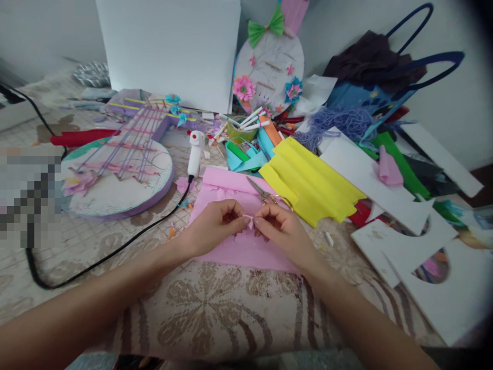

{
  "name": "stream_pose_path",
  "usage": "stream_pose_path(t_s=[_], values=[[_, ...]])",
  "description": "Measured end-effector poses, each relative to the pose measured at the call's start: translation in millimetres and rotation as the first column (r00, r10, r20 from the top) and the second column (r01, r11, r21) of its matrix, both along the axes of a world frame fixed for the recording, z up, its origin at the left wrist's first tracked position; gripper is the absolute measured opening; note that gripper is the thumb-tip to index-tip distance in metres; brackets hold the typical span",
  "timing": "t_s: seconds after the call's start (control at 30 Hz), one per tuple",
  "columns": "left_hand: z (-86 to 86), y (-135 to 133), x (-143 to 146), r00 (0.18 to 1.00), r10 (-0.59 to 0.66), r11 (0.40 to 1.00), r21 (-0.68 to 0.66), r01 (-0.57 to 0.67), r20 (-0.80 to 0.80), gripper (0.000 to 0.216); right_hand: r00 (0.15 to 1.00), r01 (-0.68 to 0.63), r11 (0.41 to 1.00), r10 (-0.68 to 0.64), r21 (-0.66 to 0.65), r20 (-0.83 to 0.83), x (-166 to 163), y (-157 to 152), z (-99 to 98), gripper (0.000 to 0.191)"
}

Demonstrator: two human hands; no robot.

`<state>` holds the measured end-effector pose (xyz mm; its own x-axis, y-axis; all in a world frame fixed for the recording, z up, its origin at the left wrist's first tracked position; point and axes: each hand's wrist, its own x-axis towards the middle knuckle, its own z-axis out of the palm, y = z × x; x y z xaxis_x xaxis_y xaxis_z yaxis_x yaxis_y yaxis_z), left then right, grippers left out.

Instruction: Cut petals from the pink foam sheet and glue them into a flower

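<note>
Between my fingertips is a small piece of pink crepe paper [250,222], pinched from both sides. My left hand [221,223] is closed, thumb against forefinger, on the piece's left end. Closed the same way, my right hand [279,228] grips its right end. Both hands are just above a larger pink crepe paper sheet [215,254], whose far end is rolled up. Gold-handled scissors [265,192] lie on that sheet, right behind my hands, with part of them covered by my right hand.
A white glue gun [195,154] stands behind, its black cord [134,239] curving left. The decorated paper-covered instrument [115,192] lies left. Yellow crepe paper [308,180] and white board offcuts [389,174] spread to the right. A flower-trimmed round piece [269,67] leans at the back near a bag [354,103].
</note>
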<state>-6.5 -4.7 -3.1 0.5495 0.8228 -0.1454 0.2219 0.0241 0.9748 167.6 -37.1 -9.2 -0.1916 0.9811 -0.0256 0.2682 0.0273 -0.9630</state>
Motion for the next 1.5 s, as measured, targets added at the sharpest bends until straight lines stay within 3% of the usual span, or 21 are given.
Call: stream_pose_path(t_s=[0.47,0.6,0.9,1.17,1.33,1.5], values=[[-3.6,1.5,-1.6,0.993,0.028,0.988,-0.151,-0.011,0.115,0.011,0.999,0.044,0.997,-0.045,0.06,0.026,-2.0,-1.8,-0.7,0.008],[-1.7,2.1,-0.1,0.991,0.048,0.981,-0.192,-0.022,0.128,0.018,0.999,0.05,0.997,-0.051,0.051,0.014,-1.3,-1.8,-1.9,0.008],[-6.7,0.8,-1.2,0.995,-0.062,0.99,-0.121,0.071,0.074,0.02,0.999,0.055,0.997,-0.055,0.054,-0.002,-2.1,-2.3,-2.1,0.009],[-8.1,1.9,-1.4,0.974,-0.133,0.963,-0.211,0.171,0.183,0.019,0.997,0.043,0.999,-0.043,-0.002,-0.061,-3.3,-2.5,-1.9,0.01],[-9.9,2.0,-1.6,0.979,-0.127,0.956,-0.242,0.163,0.157,0.02,0.996,0.055,0.998,-0.053,0.02,-0.074,-2.5,-2.2,-3.0,0.011],[-10.2,2.2,-1.6,0.98,-0.159,0.969,-0.172,0.178,0.117,0.016,0.996,0.063,0.998,-0.062,0.013,-0.061,-2.1,-2.0,-3.6,0.01]])
